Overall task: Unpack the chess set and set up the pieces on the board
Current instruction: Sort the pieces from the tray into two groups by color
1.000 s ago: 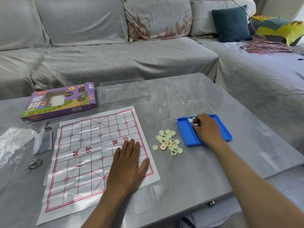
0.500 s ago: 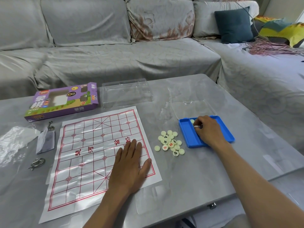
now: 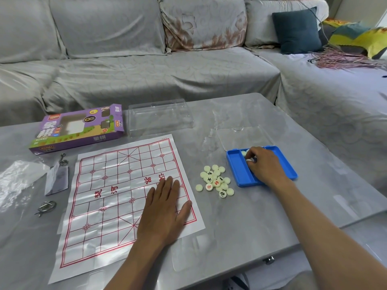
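Observation:
A white paper xiangqi board (image 3: 117,195) with red lines lies flat on the grey table. My left hand (image 3: 164,210) presses flat on its near right part, fingers straight. To the right sits a heap of several cream disc pieces (image 3: 215,181), some showing red or black characters. Beyond them is a blue plastic tray (image 3: 237,166). My right hand (image 3: 266,166) reaches into the tray and pinches pieces (image 3: 250,161) with curled fingers. A few more pieces (image 3: 243,153) remain at the tray's far end.
The purple chess box (image 3: 77,128) lies at the back left. A clear plastic insert (image 3: 160,117) sits behind the board and a clear lid (image 3: 245,136) behind the tray. Two metal puzzle rings (image 3: 46,207), a leaflet (image 3: 57,180) and a plastic bag (image 3: 14,181) lie left.
The view has shifted slightly. My right hand stays in the blue tray, its fingers closing on pieces there. My left hand has not moved on the board.

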### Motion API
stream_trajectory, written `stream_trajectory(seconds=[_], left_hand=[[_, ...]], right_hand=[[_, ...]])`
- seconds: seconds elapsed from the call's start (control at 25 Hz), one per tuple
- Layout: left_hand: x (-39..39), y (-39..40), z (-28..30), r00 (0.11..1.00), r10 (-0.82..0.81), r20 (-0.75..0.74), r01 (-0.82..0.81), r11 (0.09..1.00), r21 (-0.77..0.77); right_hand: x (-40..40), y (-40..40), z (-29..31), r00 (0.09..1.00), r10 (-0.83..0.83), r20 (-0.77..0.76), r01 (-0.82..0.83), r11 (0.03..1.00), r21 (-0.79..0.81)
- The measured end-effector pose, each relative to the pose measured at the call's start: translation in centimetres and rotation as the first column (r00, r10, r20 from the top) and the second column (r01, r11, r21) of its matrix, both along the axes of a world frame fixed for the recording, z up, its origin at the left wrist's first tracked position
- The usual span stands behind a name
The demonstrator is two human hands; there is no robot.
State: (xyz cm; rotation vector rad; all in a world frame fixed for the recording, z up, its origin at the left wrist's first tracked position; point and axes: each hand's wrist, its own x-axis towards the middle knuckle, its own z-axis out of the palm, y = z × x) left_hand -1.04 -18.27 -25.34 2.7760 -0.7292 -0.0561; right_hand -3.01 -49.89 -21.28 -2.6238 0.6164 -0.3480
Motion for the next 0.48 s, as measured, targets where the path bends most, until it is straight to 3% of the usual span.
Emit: stream_trajectory(seconds=[0.16, 0.28, 0.4, 0.48], left_hand=[[-0.1, 0.0, 0.1, 1.0, 0.002, -0.002, -0.002, 1.0, -0.008], [-0.2, 0.0, 0.3, 1.0, 0.0, -0.006, 0.0, 1.0, 0.001], [-0.1, 0.0, 0.2, 1.0, 0.003, 0.001, -0.003, 1.0, 0.021], [-0.1, 0.0, 0.1, 1.0, 0.007, 0.003, -0.007, 1.0, 0.018]], right_hand=[[0.1, 0.4, 1.6, 0.992, -0.044, 0.122, 0.042, 0.999, 0.014], [0.5, 3.8, 3.8, 0.98, 0.073, 0.185, -0.105, 0.98, 0.167], [1.2, 8.2, 3.3, 0.959, 0.282, 0.035, -0.284, 0.948, 0.141], [1.7, 9.0, 2.4, 0.943, 0.324, -0.079, -0.315, 0.943, 0.109]])
